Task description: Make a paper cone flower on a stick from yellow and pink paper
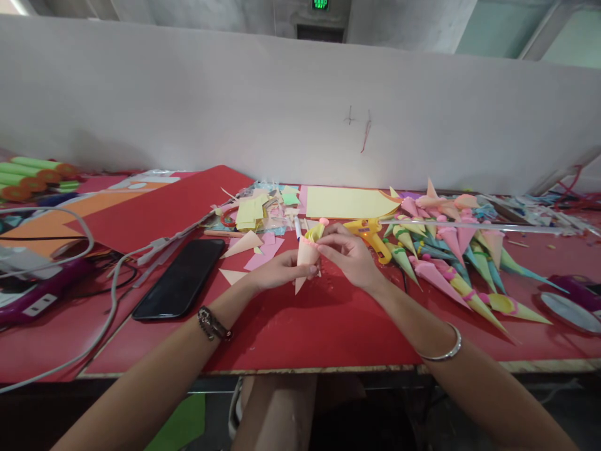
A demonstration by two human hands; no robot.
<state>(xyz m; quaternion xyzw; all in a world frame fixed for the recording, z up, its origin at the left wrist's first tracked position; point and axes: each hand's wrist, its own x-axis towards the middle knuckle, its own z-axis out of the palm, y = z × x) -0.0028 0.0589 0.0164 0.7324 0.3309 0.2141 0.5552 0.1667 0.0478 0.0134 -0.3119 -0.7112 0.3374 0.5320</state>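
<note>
My left hand [286, 269] is closed round a small peach paper cone [307, 253], its tip pointing down. Pink trim runs along the cone's rim, yellow paper [314, 233] shows inside, and a pink pom-pom [323, 222] sits at the top. The fingers of my right hand [348, 252] are pinched at the rim's right side; what exactly lies between the fingertips is partly hidden. Just beyond that hand, a yellow glue gun [370, 237] lies on the red table [319, 332].
Finished paper cones [451, 241] are heaped at the right. A black phone [181, 279] lies left of my hands, near a white cable [115, 291] and purple power strip [44, 294]. Paper scraps [251, 212] and yellow sheets [347, 202] lie behind, before a white partition [282, 106].
</note>
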